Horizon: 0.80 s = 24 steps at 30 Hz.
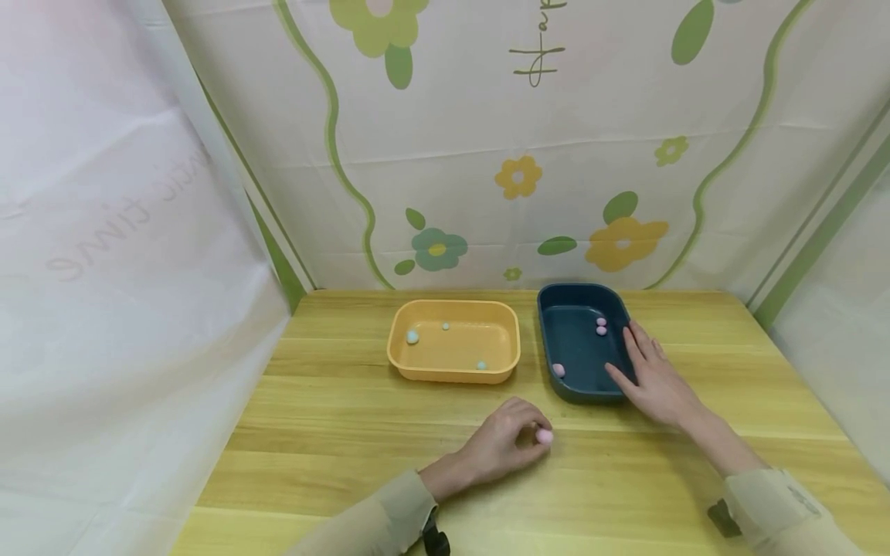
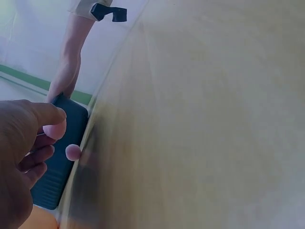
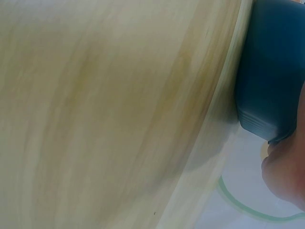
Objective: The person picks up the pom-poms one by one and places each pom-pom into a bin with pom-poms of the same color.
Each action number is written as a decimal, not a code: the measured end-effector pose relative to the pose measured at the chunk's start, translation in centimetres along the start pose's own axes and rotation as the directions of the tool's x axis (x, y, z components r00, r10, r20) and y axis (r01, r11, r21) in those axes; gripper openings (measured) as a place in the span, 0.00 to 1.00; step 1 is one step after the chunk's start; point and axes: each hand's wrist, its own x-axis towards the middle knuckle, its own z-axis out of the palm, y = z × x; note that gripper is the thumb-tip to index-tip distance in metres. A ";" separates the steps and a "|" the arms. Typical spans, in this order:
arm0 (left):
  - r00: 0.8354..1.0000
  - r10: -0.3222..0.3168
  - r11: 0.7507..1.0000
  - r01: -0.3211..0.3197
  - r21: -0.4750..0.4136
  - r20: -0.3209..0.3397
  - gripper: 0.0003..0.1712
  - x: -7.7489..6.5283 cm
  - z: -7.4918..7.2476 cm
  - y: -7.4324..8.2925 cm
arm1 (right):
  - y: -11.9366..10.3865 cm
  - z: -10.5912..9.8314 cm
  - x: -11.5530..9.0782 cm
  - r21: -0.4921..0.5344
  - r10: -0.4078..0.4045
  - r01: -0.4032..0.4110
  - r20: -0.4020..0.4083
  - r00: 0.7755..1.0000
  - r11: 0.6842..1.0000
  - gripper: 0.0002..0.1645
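Note:
My left hand (image 1: 502,442) pinches a small pink ball (image 2: 55,130) between thumb and finger, just above the wooden table. Past those fingers, in the left wrist view, shows a second pink ball (image 2: 73,152); I cannot tell whether it touches the table. A dark blue tray (image 1: 580,363) stands at the right, holding several pink balls (image 1: 558,371). At its right rim my right hand (image 1: 660,384) lies with fingers fairly straight, thumb reaching over the inside. Left of it stands a yellow tray (image 1: 454,375) with several pale green balls (image 1: 412,337).
The wooden table (image 1: 334,417) ends at the back against a white curtain (image 1: 452,123) printed with flowers. Another white curtain (image 1: 125,309) hangs along the left side, and a white sheet (image 1: 841,309) along the right.

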 end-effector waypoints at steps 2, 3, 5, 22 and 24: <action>1.000 -0.006 1.000 0.006 -0.014 -0.001 0.10 0.2 -0.2 0.1 | 0.0 0.0 0.0 0.003 0.000 0.000 0.001 1.000 1.000 0.56; 1.000 -0.012 1.000 0.012 -0.024 0.000 0.10 0.3 -0.2 0.1 | 0.0 0.0 0.0 0.005 0.001 -0.001 0.001 1.000 1.000 0.56; 1.000 -0.026 0.999 0.027 -0.038 0.005 0.10 0.4 -0.4 0.2 | 0.1 0.0 0.0 0.007 0.001 -0.001 0.002 1.000 1.000 0.56; 0.994 0.026 0.999 -0.029 -0.032 -0.105 0.11 1.1 -0.5 0.5 | 0.1 0.2 0.0 -0.002 -0.001 0.001 -0.008 1.000 1.000 0.56; 0.993 0.026 0.999 -0.031 -0.040 -0.119 0.12 1.4 -0.6 0.5 | 0.1 0.2 0.0 -0.003 0.002 -0.002 -0.006 1.000 1.000 0.56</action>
